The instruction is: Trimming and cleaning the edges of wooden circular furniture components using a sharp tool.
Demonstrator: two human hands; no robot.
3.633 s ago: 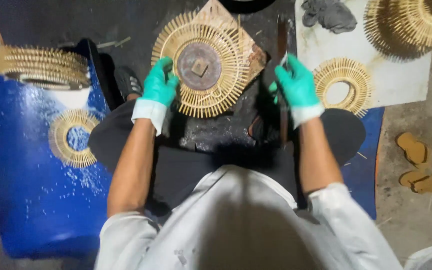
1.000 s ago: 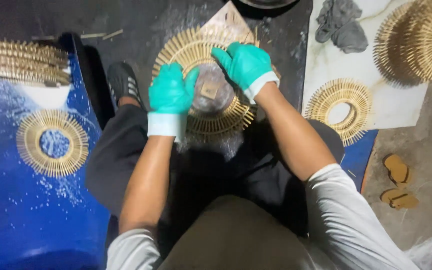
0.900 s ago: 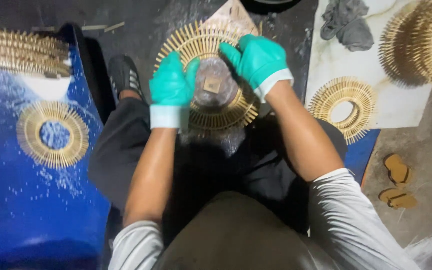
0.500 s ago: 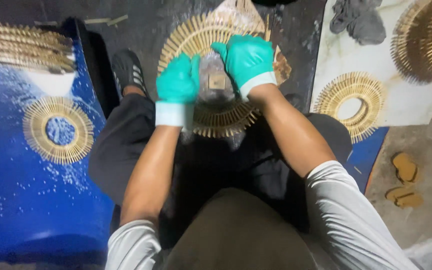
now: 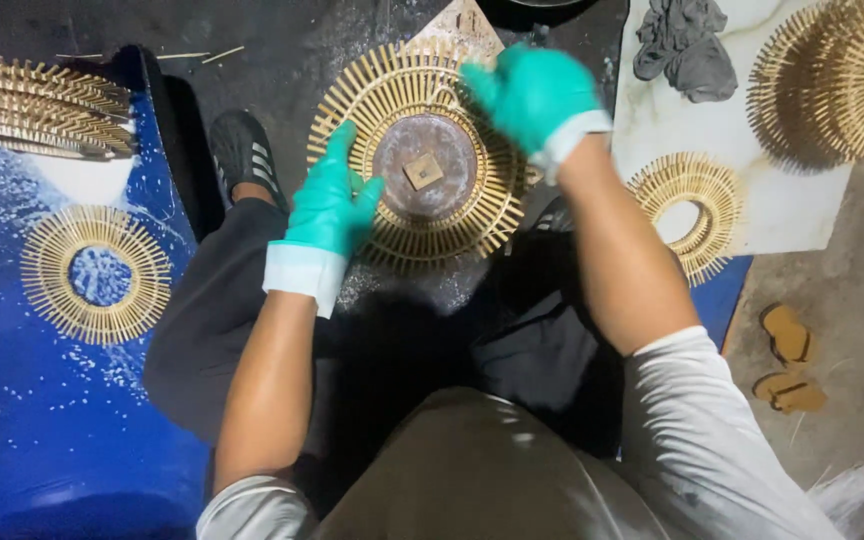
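Teal gloves with white cuffs, white sleeves, dark trousers, black shoe

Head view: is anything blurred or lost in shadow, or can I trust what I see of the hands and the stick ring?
Head view: the right hand is smeared by motion blur, its fingers indistinct; the left hand is sharper, at the edge of the stick ring. The ring and its dark centre disc are evenly lit and clear. The lap below is deep in shadow, with little detail.
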